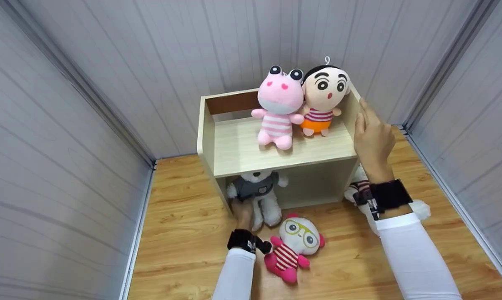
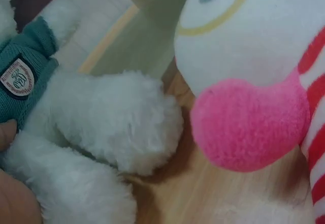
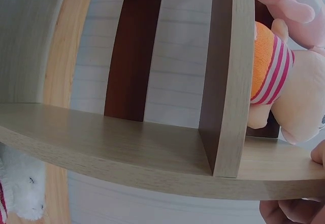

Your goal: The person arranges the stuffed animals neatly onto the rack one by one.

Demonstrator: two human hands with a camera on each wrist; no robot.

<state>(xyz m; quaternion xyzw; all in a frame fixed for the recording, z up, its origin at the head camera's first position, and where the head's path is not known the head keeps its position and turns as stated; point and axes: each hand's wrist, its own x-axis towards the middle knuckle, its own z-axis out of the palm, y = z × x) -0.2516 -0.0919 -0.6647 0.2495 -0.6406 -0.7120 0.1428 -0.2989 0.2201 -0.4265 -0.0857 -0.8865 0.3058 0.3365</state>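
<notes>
White plush fur of the teddy bear (image 1: pixel 257 195) in its grey-green sweater fills the lower compartment mouth of the wooden shelf unit (image 1: pixel 230 160), and the left hand (image 1: pixel 242 212) has its grip on the bear's lower body from 6 o'clock, the bear's long axis running upright toward 12. The right hand (image 1: pixel 372 137), fingers straight, rests flat against the unit's right side panel at 3 o'clock, well apart from the bear. A glasses-wearing doll (image 1: pixel 294 246) lies on the floor just beside the left wrist at 4 o'clock.

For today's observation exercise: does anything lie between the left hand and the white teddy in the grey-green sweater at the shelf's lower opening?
No. The left hand already touches the white teddy. The glasses plush lies beside the wrist, not between them.
</notes>
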